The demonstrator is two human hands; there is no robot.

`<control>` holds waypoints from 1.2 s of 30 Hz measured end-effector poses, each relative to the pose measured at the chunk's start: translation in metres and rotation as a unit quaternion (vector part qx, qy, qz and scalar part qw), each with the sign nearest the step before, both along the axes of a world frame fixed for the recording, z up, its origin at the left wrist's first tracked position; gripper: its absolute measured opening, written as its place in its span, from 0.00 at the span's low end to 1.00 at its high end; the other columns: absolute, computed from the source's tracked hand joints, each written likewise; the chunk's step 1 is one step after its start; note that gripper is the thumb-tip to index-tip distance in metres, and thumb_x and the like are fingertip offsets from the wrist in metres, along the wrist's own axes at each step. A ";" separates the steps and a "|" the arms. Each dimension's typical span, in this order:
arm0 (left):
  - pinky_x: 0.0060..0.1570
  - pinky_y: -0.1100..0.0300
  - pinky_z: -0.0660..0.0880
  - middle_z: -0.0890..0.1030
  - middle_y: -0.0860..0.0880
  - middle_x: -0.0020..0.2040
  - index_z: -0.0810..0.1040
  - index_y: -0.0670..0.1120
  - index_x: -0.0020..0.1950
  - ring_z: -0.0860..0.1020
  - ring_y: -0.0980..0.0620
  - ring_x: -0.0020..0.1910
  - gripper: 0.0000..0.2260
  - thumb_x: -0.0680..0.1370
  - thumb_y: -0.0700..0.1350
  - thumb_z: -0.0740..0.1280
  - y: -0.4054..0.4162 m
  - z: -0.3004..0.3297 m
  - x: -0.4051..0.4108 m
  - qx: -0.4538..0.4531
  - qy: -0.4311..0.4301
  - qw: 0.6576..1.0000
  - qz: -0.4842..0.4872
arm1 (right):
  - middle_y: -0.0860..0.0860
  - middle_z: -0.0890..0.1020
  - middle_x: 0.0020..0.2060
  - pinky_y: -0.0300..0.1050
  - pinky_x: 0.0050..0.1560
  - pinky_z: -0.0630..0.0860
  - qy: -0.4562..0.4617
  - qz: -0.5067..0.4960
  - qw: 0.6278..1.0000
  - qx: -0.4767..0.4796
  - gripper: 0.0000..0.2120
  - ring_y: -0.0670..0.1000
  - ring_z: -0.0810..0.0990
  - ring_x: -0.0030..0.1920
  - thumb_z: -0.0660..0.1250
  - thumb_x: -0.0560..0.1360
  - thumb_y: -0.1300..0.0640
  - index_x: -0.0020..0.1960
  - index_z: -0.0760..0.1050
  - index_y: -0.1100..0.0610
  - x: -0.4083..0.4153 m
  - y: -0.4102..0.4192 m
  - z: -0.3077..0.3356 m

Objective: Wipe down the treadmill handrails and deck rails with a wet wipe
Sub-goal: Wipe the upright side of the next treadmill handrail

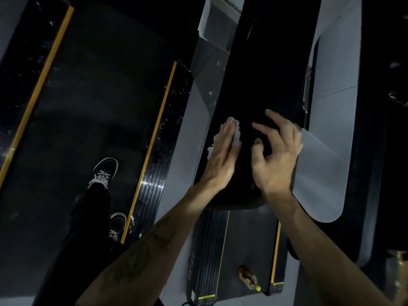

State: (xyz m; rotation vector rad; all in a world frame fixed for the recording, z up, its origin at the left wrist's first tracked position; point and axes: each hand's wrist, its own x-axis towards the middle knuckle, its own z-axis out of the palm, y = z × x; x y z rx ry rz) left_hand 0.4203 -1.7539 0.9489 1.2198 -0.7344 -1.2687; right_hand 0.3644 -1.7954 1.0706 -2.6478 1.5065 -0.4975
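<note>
- My left hand [223,149] lies flat, fingers straight and together, pressing the wet wipe [236,134] onto the black handrail [260,85].
- The wipe shows as a crumpled white wad poking out past my fingertips and by the heel of my palm; the rest is hidden under my hand.
- My right hand [276,151] hangs just beside it over the same black surface, fingers loosely curled and spread, holding nothing.
- I judge the wipe light, soft and limp, likely to bunch or slip out, so a flat palm over its middle suits it better than a pinch at the edge.
- The rail looks stiff and smooth, probably slick once damp.
- Below, the deck rail [152,151] with its yellow stripe runs beside my shoe [106,171].
</note>
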 end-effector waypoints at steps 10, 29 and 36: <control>0.81 0.53 0.39 0.42 0.59 0.84 0.45 0.52 0.85 0.39 0.64 0.81 0.32 0.84 0.62 0.49 0.017 0.001 -0.012 0.031 0.048 0.998 0.022 | 0.50 0.78 0.68 0.44 0.68 0.61 -0.026 0.001 1.000 0.012 0.15 0.54 0.71 0.68 0.63 0.74 0.60 0.55 0.85 0.57 -0.003 -0.001 -0.001; 0.82 0.54 0.44 0.48 0.55 0.85 0.50 0.48 0.85 0.44 0.60 0.82 0.29 0.86 0.57 0.51 -0.002 -0.012 -0.001 0.025 0.003 0.999 0.036 | 0.51 0.78 0.69 0.51 0.70 0.63 -0.013 0.024 1.000 0.010 0.15 0.56 0.70 0.71 0.63 0.74 0.60 0.56 0.85 0.58 -0.005 -0.003 -0.001; 0.81 0.43 0.42 0.47 0.58 0.84 0.47 0.54 0.85 0.45 0.62 0.82 0.27 0.87 0.58 0.49 -0.032 -0.034 0.016 0.074 0.013 0.996 0.040 | 0.55 0.76 0.71 0.59 0.77 0.61 -0.008 0.034 0.999 0.035 0.17 0.59 0.65 0.77 0.64 0.73 0.64 0.59 0.84 0.60 -0.003 -0.005 -0.002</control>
